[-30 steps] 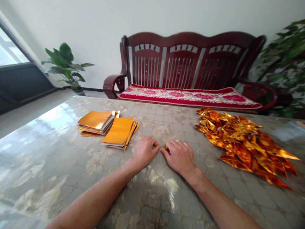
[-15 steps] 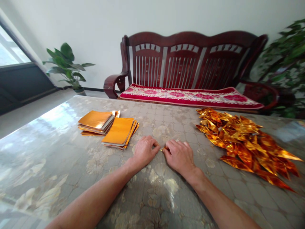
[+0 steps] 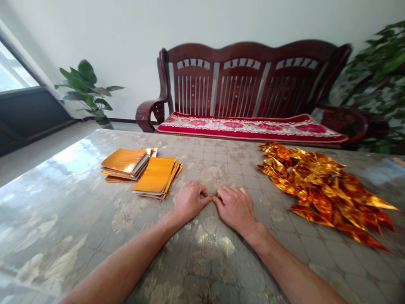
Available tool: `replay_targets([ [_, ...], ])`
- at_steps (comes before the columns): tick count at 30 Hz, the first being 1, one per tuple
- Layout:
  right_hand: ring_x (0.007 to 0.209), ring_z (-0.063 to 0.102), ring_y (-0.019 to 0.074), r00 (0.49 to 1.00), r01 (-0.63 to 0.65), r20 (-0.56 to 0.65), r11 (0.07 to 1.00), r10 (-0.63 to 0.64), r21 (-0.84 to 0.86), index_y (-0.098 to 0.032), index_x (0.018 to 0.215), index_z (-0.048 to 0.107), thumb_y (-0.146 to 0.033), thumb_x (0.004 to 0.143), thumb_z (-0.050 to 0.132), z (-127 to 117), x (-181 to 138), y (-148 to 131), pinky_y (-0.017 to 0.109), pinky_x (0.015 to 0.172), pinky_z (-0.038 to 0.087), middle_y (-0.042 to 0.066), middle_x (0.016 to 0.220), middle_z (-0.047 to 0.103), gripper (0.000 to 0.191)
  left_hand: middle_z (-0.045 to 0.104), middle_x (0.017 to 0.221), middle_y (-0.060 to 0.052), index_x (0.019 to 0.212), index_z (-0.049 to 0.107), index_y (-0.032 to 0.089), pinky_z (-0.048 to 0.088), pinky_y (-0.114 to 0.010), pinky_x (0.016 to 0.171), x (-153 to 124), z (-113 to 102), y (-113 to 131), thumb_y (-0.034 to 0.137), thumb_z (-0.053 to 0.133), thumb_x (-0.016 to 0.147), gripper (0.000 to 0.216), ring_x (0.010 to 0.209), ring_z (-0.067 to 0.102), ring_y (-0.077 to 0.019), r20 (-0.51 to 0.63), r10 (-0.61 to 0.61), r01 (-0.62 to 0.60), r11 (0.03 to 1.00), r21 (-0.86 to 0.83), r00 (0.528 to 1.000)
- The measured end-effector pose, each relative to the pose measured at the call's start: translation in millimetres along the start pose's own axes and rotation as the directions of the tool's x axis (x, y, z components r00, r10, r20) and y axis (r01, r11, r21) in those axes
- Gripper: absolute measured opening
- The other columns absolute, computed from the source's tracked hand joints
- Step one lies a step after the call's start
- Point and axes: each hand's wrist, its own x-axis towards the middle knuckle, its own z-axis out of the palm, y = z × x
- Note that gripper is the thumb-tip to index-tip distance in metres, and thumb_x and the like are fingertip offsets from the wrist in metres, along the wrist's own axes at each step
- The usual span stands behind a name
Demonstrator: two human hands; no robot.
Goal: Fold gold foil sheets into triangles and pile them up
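My left hand (image 3: 190,200) and my right hand (image 3: 236,207) rest on the table (image 3: 79,219) side by side, fingers curled and pinched together over a small piece of gold foil paper (image 3: 216,196). Only a sliver of the paper shows between the fingertips; the rest is hidden under my hands. Two stacks of flat gold foil sheets (image 3: 144,168) lie to the left of my left hand. A heap of folded gold foil pieces (image 3: 319,188) lies to the right of my right hand.
The table has a glossy floral cover. A dark wooden bench (image 3: 249,90) with a red cushion (image 3: 249,126) stands behind it. A potted plant (image 3: 87,90) is at the back left, and leafy plants (image 3: 379,84) stand at the right.
My hands have drawn slightly closer together over the gold paper; the view has shifted a little. Stacks and heap lie as before.
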Motion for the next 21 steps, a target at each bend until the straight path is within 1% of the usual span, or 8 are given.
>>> replay_targets([
  [10, 0.084, 0.056, 0.0191, 0.999, 0.045, 0.012, 0.999, -0.045, -0.008, -0.021, 0.081, 0.062, -0.024, 0.094, 0.059, -2.6, -5.6, 4.6, 0.034, 0.074, 0.025, 0.002, 0.085, 0.066, 0.013, 0.069, 0.085, -0.003, 0.077, 0.070, 0.021, 0.043, -0.032, 0.081, 2.7, 2.4, 7.0, 0.026, 0.065, 0.079, 0.007, 0.087, 0.062, -0.0211, -0.014, -0.060, 0.061, 0.996, 0.072, 0.998],
  [14, 0.086, 0.056, 0.0186, 0.997, 0.073, 0.023, 0.997, -0.073, -0.003, -0.022, 0.083, 0.065, -0.023, 0.096, 0.056, -5.8, -8.4, 10.6, 0.034, 0.074, 0.026, 0.002, 0.086, 0.065, 0.016, 0.069, 0.081, -0.004, 0.073, 0.069, 0.020, 0.043, -0.032, 0.078, 0.6, 0.6, 14.0, 0.026, 0.063, 0.080, 0.011, 0.084, 0.062, -0.0213, 0.003, -0.091, 0.090, 0.991, 0.095, 0.996],
  [16, 0.088, 0.055, 0.0183, 0.995, 0.091, 0.025, 0.996, -0.092, 0.011, -0.022, 0.087, 0.067, -0.022, 0.098, 0.054, -6.8, -9.4, 15.7, 0.033, 0.075, 0.026, 0.002, 0.089, 0.065, 0.018, 0.069, 0.077, -0.003, 0.070, 0.069, 0.020, 0.042, -0.031, 0.075, -4.5, -0.9, 18.7, 0.024, 0.063, 0.079, 0.012, 0.081, 0.062, -0.0204, 0.036, -0.101, 0.098, 0.991, 0.093, 0.994],
  [17, 0.089, 0.055, 0.0182, 0.994, 0.107, 0.028, 0.994, -0.108, 0.022, -0.023, 0.089, 0.069, -0.021, 0.098, 0.054, -7.1, -9.8, 18.7, 0.033, 0.075, 0.027, 0.002, 0.091, 0.066, 0.018, 0.069, 0.076, -0.003, 0.069, 0.069, 0.020, 0.042, -0.031, 0.074, -7.8, -2.2, 21.0, 0.023, 0.063, 0.079, 0.012, 0.080, 0.062, -0.0200, 0.055, -0.102, 0.096, 0.991, 0.092, 0.993],
  [19, 0.091, 0.055, 0.0178, 0.988, 0.147, 0.036, 0.988, -0.149, 0.052, -0.026, 0.097, 0.071, -0.021, 0.097, 0.056, -7.2, -10.6, 25.2, 0.032, 0.077, 0.028, 0.002, 0.095, 0.066, 0.017, 0.069, 0.076, -0.002, 0.070, 0.069, 0.021, 0.042, -0.031, 0.073, -14.4, -6.4, 24.8, 0.023, 0.064, 0.078, 0.010, 0.079, 0.062, -0.0198, 0.110, -0.060, 0.050, 0.995, 0.091, 0.992],
  [20, 0.092, 0.055, 0.0177, 0.985, 0.167, 0.037, 0.984, -0.170, 0.068, -0.028, 0.101, 0.072, -0.022, 0.097, 0.057, -7.0, -10.8, 28.3, 0.032, 0.078, 0.028, 0.002, 0.096, 0.067, 0.017, 0.069, 0.076, -0.002, 0.071, 0.069, 0.022, 0.043, -0.031, 0.074, -16.7, -9.2, 26.0, 0.024, 0.065, 0.079, 0.010, 0.080, 0.062, -0.0207, 0.109, -0.035, 0.023, 0.994, 0.104, 0.993],
  [21, 0.093, 0.055, 0.0175, 0.981, 0.186, 0.037, 0.979, -0.190, 0.083, -0.029, 0.104, 0.072, -0.022, 0.097, 0.057, -6.6, -10.9, 31.3, 0.032, 0.079, 0.029, 0.002, 0.097, 0.067, 0.018, 0.069, 0.079, -0.003, 0.074, 0.069, 0.022, 0.044, -0.032, 0.076, -17.7, -12.3, 26.8, 0.026, 0.065, 0.081, 0.009, 0.082, 0.062, -0.0212, 0.087, 0.015, -0.026, 0.992, 0.120, 0.996],
])
